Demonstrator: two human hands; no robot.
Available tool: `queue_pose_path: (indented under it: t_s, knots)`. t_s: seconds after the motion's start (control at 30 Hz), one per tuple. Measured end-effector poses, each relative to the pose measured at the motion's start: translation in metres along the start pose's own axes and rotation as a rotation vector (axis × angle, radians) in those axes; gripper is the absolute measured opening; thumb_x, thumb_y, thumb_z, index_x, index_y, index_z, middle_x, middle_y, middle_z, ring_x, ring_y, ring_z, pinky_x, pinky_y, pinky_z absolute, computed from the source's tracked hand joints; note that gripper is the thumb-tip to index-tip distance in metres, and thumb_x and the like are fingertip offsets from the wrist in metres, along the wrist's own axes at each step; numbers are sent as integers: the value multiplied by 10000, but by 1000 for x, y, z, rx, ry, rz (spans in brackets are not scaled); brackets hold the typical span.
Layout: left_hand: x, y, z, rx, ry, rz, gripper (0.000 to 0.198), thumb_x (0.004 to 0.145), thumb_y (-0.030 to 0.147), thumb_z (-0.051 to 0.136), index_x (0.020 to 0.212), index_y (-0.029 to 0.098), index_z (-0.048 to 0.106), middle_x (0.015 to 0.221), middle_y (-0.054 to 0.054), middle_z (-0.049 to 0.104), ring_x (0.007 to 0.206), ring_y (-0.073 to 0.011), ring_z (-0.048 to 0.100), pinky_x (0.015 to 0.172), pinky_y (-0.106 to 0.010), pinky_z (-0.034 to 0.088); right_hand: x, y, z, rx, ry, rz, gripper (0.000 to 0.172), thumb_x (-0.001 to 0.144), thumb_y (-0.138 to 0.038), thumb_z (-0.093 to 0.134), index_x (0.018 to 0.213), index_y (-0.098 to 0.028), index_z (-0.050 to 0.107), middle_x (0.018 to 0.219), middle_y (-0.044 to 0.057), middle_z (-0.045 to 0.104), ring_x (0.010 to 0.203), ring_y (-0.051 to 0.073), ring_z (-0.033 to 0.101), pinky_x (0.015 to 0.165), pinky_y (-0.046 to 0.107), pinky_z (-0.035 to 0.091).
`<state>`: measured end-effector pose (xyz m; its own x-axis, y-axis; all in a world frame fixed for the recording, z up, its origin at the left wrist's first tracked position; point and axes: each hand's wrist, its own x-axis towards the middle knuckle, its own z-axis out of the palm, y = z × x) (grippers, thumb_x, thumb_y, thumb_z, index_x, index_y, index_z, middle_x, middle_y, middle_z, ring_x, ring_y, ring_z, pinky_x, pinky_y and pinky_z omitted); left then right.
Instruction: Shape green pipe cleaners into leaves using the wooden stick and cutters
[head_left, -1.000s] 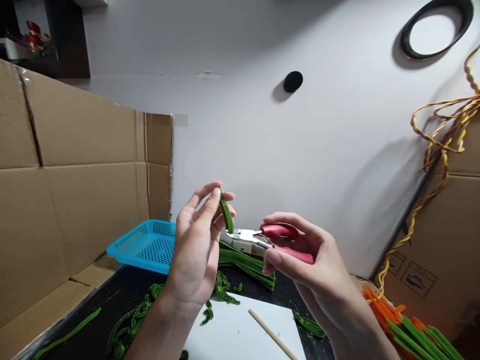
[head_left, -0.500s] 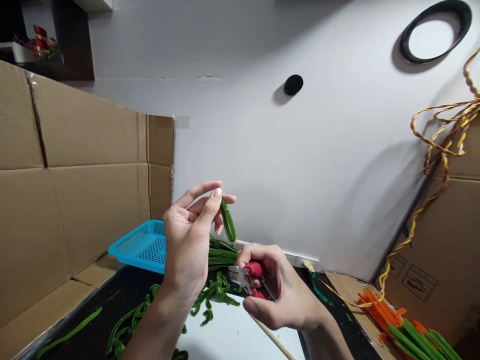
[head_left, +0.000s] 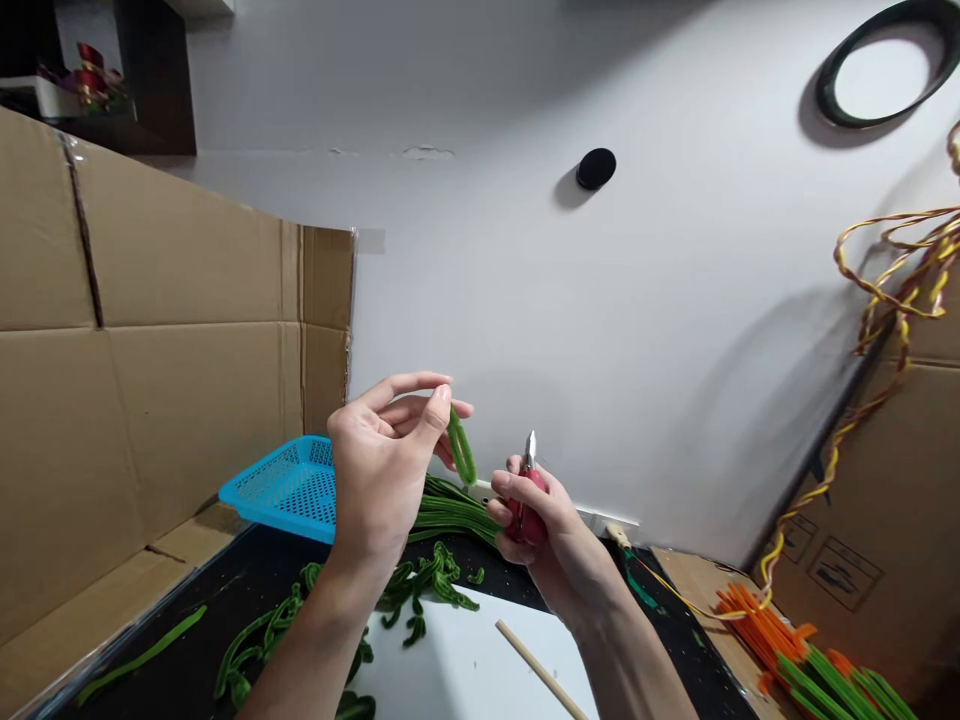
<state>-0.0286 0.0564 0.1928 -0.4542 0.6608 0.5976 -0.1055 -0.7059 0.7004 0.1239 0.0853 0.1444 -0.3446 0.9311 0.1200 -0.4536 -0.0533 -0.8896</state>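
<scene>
Between thumb and fingers, my left hand (head_left: pixel 390 450) pinches a fuzzy green pipe cleaner (head_left: pixel 462 452) bent into a narrow loop that hangs down. To its right, my right hand (head_left: pixel 544 520) is wrapped round red-handled cutting pliers (head_left: pixel 529 500), their metal jaws pointing up. The pliers are apart from the loop. Below the hands lie several curled green pipe cleaner pieces (head_left: pixel 435 580), partly on a white sheet (head_left: pixel 465 665). A bundle of long straight green pipe cleaners (head_left: pixel 457 517) lies behind, partly hidden by my hands.
A blue perforated basket (head_left: pixel 281 490) stands at the back left beside cardboard panels (head_left: pixel 187 400). On the white sheet rests a wooden stick (head_left: pixel 536 665). Orange and green pipe cleaners (head_left: pixel 817 650) lie at the right, near a twisted yellow wire (head_left: pixel 825 440). One green strip (head_left: pixel 142 655) lies at far left.
My right hand has turned the pliers from pointing left to pointing up and shifted slightly right. My left hand still holds the loop, nearly in place. The view has shifted a little.
</scene>
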Motion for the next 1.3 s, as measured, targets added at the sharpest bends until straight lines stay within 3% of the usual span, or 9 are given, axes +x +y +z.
queue_pose_path:
  t_s: [0.1, 0.27, 0.4, 0.5, 0.63, 0.87, 1.07, 1.2, 1.3]
  knots:
    - [2, -3, -1, 23, 0, 9, 146, 849, 287, 845, 887, 161, 783, 745, -72, 807, 496, -118, 647, 491, -213, 544, 4, 3, -2, -59, -8, -128, 347, 740, -169, 703, 949, -245, 436, 885, -36, 419, 697, 102, 405, 546, 197, 323]
    - [3, 0, -1, -33, 8, -41, 188, 820, 297, 870, 902, 149, 788, 784, -92, 817, 557, -146, 701, 523, -222, 574, 3, 8, 4, -714, 49, -551, 293, 668, -37, 506, 867, -233, 415, 872, -7, 402, 782, 165, 394, 668, 290, 375]
    - [1, 4, 1, -117, -6, -98, 175, 812, 278, 876, 885, 150, 782, 769, -66, 806, 533, -118, 684, 539, -202, 579, -9, 9, 14, -1022, -83, -682, 407, 646, 72, 414, 906, -241, 400, 983, 29, 444, 943, 210, 450, 758, 326, 438]
    - [0, 5, 2, -181, -35, -137, 171, 814, 266, 873, 895, 156, 770, 759, -42, 790, 513, -98, 662, 529, -187, 566, -15, 12, 18, -1071, -178, -702, 536, 630, 111, 404, 1020, -255, 424, 1106, 53, 440, 1033, 225, 470, 794, 346, 485]
    - [0, 5, 1, -255, -65, -208, 201, 810, 270, 879, 924, 162, 753, 784, -33, 782, 510, -88, 640, 503, -182, 550, -14, 18, 18, -1065, -201, -707, 592, 624, 120, 412, 1069, -271, 425, 1176, 69, 414, 1090, 245, 485, 788, 360, 514]
    - [-2, 7, 3, -243, -100, -206, 172, 842, 279, 865, 930, 166, 769, 793, -44, 791, 488, -72, 607, 479, -171, 529, -7, 20, 18, -1057, -130, -751, 518, 596, 118, 389, 958, -250, 420, 1092, 56, 468, 1033, 242, 463, 801, 375, 505]
    - [-5, 6, 5, -281, -158, -282, 192, 860, 320, 848, 954, 177, 761, 810, -38, 788, 383, -52, 528, 306, -148, 391, -9, 19, 18, -1067, -159, -789, 500, 601, 110, 398, 955, -238, 451, 1027, 42, 462, 965, 231, 448, 812, 380, 476]
    - [-4, 5, 4, -261, -152, -280, 202, 859, 313, 846, 969, 175, 746, 819, -41, 789, 339, -47, 508, 263, -144, 358, -11, 20, 19, -1138, -88, -841, 481, 588, 78, 449, 956, -232, 446, 1053, 59, 436, 999, 254, 422, 858, 428, 466]
    - [-1, 2, 3, -241, -131, -261, 200, 856, 297, 842, 966, 166, 739, 869, -53, 798, 310, -17, 447, 245, -136, 332, -10, 21, 18, -1091, -29, -863, 438, 594, 56, 454, 919, -236, 418, 1022, 52, 405, 943, 235, 441, 772, 380, 462]
